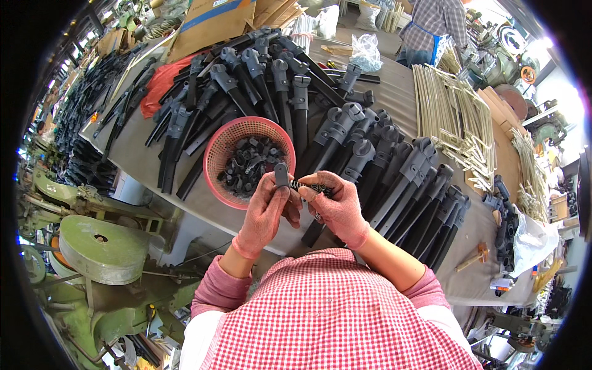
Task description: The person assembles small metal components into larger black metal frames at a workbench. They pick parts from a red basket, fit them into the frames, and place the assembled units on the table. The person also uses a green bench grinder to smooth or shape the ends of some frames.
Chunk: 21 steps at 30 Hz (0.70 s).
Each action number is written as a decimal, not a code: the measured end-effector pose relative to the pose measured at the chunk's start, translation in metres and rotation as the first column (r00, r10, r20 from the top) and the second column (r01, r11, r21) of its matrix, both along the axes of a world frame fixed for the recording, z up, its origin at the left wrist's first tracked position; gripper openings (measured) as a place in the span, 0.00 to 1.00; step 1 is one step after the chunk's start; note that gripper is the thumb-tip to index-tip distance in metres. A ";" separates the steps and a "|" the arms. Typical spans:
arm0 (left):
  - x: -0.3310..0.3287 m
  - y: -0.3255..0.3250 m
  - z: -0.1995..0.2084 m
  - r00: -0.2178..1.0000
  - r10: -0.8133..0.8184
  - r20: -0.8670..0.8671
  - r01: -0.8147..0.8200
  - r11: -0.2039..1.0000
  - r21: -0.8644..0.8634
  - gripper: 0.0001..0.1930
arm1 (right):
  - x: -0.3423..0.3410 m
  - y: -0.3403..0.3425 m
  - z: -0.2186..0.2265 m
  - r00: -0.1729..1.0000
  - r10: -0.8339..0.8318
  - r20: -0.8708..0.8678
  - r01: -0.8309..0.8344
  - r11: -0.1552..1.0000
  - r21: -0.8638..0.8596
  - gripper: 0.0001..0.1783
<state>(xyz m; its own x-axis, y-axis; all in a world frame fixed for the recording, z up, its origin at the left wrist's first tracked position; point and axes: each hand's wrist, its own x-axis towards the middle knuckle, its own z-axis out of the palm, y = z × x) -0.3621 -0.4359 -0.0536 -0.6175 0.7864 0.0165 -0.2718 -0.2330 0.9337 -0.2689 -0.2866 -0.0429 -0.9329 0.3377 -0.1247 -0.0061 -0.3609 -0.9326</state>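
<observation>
The grey flat piece (281,175) was upright above the tabletop's (137,153) near edge, pinched in the left hand's (265,213) closed-in fingers. Beside it, the right hand's (338,202) nearly closed fingers gripped dark coil springs (295,184). Near that edge stood a pink basket (217,154) of small dark parts (253,159); black tubes (300,114) lay beyond.

Lit brightly, blown to white glare far right of the pink basket (214,155), crisp beside it, bowed (fisheye-fashion) and black-ringed farthest from it.
</observation>
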 end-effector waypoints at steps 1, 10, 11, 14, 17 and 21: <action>0.000 0.000 -0.002 1.000 -0.010 -0.027 0.010 1.000 -0.022 0.10 | 0.001 0.001 -0.001 1.000 0.005 -0.003 -0.005 1.000 0.015 0.11; 0.011 -0.028 -0.041 0.992 -0.122 -0.010 0.118 0.975 -0.188 0.03 | 0.013 0.009 -0.027 0.937 0.258 0.236 -0.252 0.966 -0.056 0.10; 0.014 -0.032 -0.047 0.995 -0.096 0.034 0.100 0.980 -0.172 0.03 | 0.013 0.003 -0.035 0.945 0.214 0.246 -0.210 0.977 -0.045 0.10; 0.021 -0.042 -0.066 0.972 -0.020 0.236 0.047 0.993 -0.111 0.06 | 0.006 -0.016 -0.057 0.920 0.134 0.368 -0.173 0.982 0.076 0.14; 0.025 -0.050 -0.091 0.897 0.119 0.426 -0.091 0.992 -0.086 0.08 | 0.000 -0.029 -0.074 0.938 0.194 0.286 -0.282 0.908 0.309 0.15; 0.010 -0.063 -0.134 0.919 0.161 0.359 -0.063 0.961 -0.269 0.10 | -0.014 -0.042 -0.108 0.934 0.252 0.254 -0.358 0.645 0.675 0.18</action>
<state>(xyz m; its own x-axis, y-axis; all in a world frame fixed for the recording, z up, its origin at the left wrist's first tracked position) -0.3520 -0.4991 -0.1880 -0.6240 0.6602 -0.4181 -0.5975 -0.0582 0.7997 -0.2832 -0.3283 -0.1513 -0.9927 0.0726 -0.0959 0.1181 0.4380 -0.8912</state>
